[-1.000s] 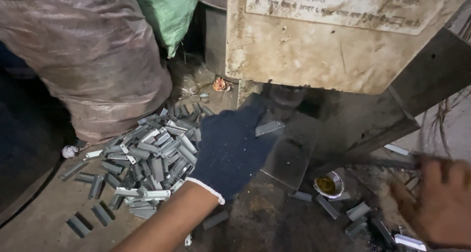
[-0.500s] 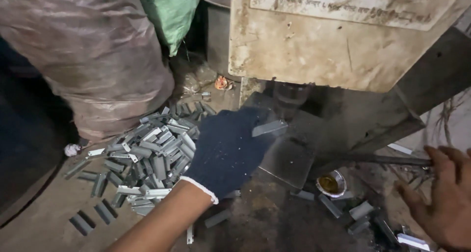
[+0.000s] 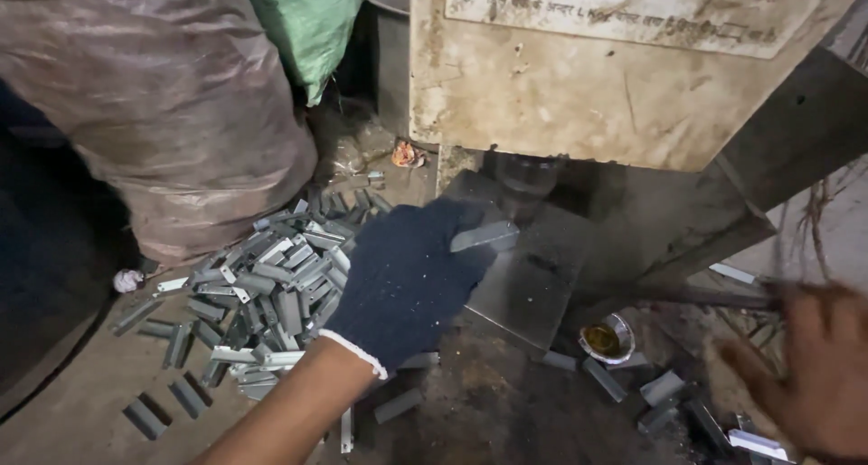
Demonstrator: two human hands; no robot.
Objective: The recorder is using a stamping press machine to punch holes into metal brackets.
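My left hand [image 3: 407,284], in a dark blue knit glove, pinches a small grey metal piece [image 3: 484,237] and holds it on the steel plate [image 3: 529,293] of a press. The piece lies just below the round ram [image 3: 529,177]. A heap of several similar folded metal pieces [image 3: 271,284] lies to the left of this hand. My right hand [image 3: 814,374] is bare and blurred at the lower right, fingers apart, just below a thin metal rod [image 3: 714,295]. It holds nothing that I can see.
The press body [image 3: 588,94] with a worn label fills the top. A brown plastic sack [image 3: 154,112] and a green bag [image 3: 307,22] stand at the left. A small tin of yellow grease [image 3: 604,340] and loose metal pieces [image 3: 665,388] lie on the dirty floor.
My left hand has pushed the metal piece a little further in under the ram. My right hand has risen from the floor toward the rod.
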